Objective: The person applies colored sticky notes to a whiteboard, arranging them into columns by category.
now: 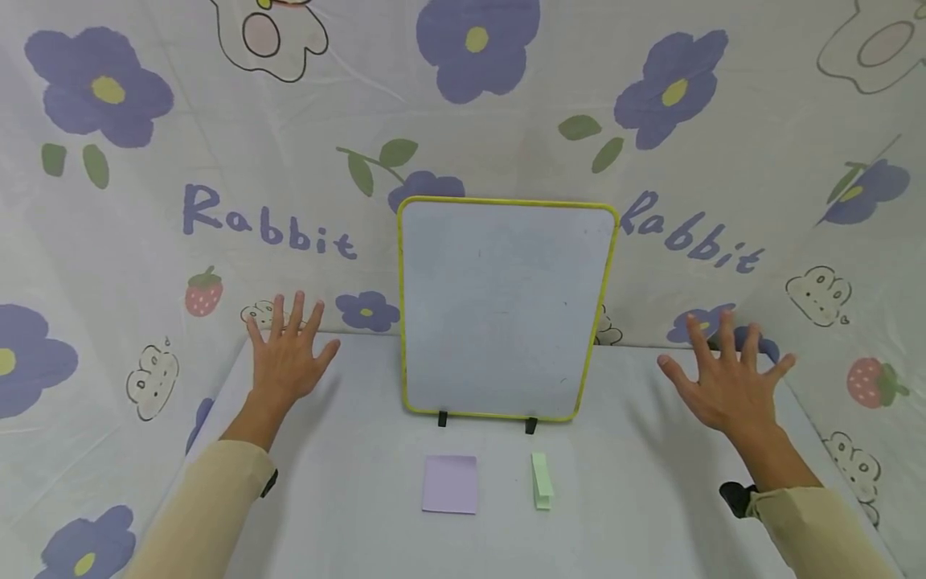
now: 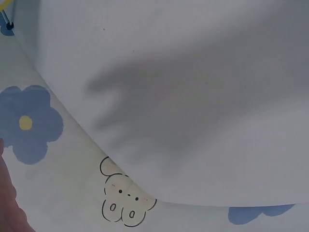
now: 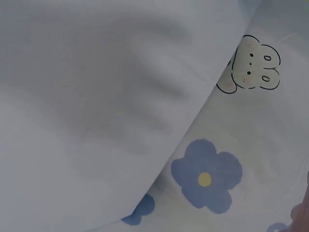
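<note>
Both hands hover over the white table with fingers spread and nothing in them. The left hand [image 1: 285, 362] is left of a yellow-framed whiteboard [image 1: 502, 310], and the right hand [image 1: 731, 386] is to its right. The board stands upright on small black feet. In front of it lie a square purple sticky note pad [image 1: 450, 484] and, to the right, a narrow pale green strip-shaped object [image 1: 541, 482], possibly a slim note pad. Each wrist view shows a hand's shadow on the tabletop, with only a sliver of the left hand [image 2: 9, 198] and right hand [image 3: 301, 208] at the border.
The white table [image 1: 347, 498] reaches back to a hanging cloth [image 1: 506, 153] printed with purple flowers, rabbits, strawberries and the word Rabbit. The cloth also runs along both sides of the table. A bit of yellow frame with a black foot [image 2: 9, 25] shows in the left wrist view.
</note>
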Tool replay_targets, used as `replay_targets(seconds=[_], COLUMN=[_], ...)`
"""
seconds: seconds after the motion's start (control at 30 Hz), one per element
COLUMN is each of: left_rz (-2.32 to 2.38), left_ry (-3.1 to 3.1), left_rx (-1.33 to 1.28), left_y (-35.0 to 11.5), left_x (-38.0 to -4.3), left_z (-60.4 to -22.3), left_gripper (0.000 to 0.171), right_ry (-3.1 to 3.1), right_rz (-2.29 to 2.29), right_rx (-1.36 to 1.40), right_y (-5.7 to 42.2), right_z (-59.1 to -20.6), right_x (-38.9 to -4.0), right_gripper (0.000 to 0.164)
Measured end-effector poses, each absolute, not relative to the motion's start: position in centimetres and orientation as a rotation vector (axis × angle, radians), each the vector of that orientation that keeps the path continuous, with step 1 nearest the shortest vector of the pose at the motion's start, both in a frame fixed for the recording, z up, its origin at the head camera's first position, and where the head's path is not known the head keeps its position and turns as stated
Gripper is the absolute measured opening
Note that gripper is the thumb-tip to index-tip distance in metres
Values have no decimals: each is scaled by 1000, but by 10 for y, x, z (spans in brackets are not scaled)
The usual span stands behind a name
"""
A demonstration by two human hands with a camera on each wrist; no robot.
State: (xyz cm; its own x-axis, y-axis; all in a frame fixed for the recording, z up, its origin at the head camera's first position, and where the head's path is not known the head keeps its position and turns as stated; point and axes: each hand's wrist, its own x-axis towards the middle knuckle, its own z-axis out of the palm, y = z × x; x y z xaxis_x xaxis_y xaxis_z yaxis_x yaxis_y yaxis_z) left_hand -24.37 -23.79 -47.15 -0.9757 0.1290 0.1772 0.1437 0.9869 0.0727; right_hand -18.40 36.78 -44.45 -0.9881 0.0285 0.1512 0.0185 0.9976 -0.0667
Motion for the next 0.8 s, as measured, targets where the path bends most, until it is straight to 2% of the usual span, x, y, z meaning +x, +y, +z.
replay_targets(seconds=[0.4,0.8], left_rz=[-121,-129], left_ry=[-2888,-2668], left_rx=[-305,-590], left_y=[-226,-206], left_x=[-229,-196], left_z=[-478,-504], left_gripper=[72,68], right_ry=[-2983,-2971], right_rz=[106,212], right_rx=[55,166], right_y=[349,308], right_z=[-443,-447], right_x=[-174,-151], right_gripper=[85,86])
